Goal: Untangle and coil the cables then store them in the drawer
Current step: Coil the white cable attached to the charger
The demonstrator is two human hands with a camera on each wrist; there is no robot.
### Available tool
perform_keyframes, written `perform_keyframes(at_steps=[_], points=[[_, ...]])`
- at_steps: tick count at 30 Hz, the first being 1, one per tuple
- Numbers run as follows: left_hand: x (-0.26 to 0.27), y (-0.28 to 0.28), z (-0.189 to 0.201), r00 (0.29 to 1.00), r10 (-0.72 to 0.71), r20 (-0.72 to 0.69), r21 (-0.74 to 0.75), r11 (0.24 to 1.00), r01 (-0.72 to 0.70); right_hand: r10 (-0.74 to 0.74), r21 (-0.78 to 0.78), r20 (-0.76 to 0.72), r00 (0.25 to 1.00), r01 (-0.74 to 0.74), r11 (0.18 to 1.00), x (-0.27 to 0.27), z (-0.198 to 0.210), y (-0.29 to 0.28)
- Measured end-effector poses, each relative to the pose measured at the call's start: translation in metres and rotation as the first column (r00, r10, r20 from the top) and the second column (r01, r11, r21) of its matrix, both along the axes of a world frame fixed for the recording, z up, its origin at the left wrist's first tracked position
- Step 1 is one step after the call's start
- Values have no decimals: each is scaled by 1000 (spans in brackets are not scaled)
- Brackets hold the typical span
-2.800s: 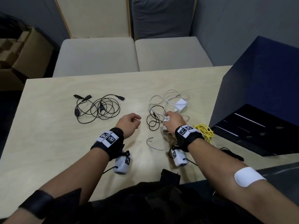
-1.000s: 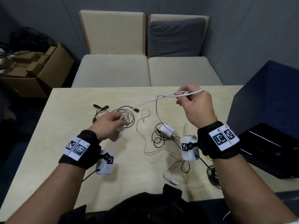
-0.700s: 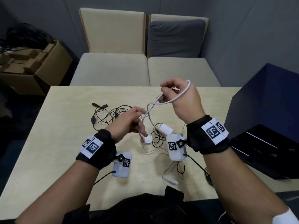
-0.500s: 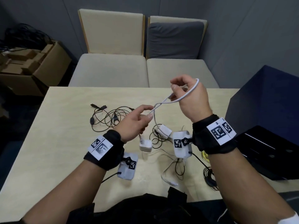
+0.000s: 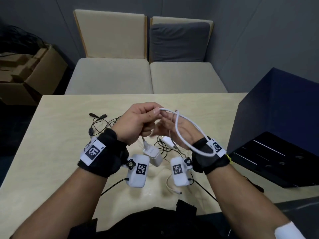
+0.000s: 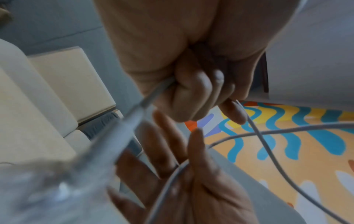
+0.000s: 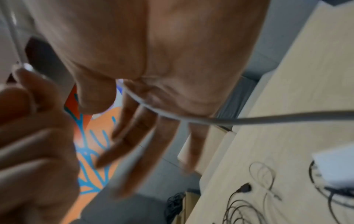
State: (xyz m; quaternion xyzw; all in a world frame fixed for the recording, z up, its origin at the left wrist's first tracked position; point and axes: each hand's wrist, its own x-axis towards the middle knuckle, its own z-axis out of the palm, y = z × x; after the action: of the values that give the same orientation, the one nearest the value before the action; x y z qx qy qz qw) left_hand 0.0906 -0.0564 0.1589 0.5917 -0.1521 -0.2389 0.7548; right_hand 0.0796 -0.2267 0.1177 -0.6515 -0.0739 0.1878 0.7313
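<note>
My left hand (image 5: 153,113) is raised over the table and pinches a white cable (image 5: 188,123) between thumb and forefinger. From its underside hangs the cable's white charger plug (image 5: 152,155). My right hand (image 5: 168,125) lies just behind, palm up and fingers straight, with a loop of the cable draped round the palm and wrist. The left wrist view shows the curled left hand (image 6: 193,94) above the flat right hand (image 6: 182,174). The right wrist view has the white cable (image 7: 249,121) crossing the right hand (image 7: 153,121). Black cables (image 5: 96,121) lie tangled on the table (image 5: 51,152).
A second white adapter (image 5: 168,141) with thin black and white leads lies on the table under my hands. A bit of yellow cable (image 5: 228,157) shows by my right wrist. A dark blue cabinet (image 5: 276,109) with an open black drawer (image 5: 259,161) stands at the right. Chairs stand beyond the table.
My left hand has risen to meet the right and now pinches the cable close to it. The right hand has let go its pinch and turned palm up, the loop now round it.
</note>
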Motion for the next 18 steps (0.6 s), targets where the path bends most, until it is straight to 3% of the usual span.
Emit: perform_keyframes(at_steps=[3,7,9,11,14,16,18], points=[[5,20,-7,999,28,-39,74,997,-25,-217,91,-38,976,219,971,8,8,-17],[10,44,-29,983,180,-40,360,920,-153,-476,353,-32,879,456,817,20,34,-58],[15,54,-41,923,384,-34,422,842,-335,-536,462,-34,844,489,740,20,47,-73],[21,67,-47,806,588,-74,399,758,-517,-659,506,-70,749,596,623,20,51,-89],[27,80,-44,680,714,-166,263,697,-667,-831,331,-58,554,795,507,19,45,-105],[29,80,-38,665,728,-168,187,685,-704,-871,179,-8,492,857,482,17,32,-106],[27,75,-32,708,689,-158,132,725,-676,-877,-44,68,476,879,474,20,20,-107]])
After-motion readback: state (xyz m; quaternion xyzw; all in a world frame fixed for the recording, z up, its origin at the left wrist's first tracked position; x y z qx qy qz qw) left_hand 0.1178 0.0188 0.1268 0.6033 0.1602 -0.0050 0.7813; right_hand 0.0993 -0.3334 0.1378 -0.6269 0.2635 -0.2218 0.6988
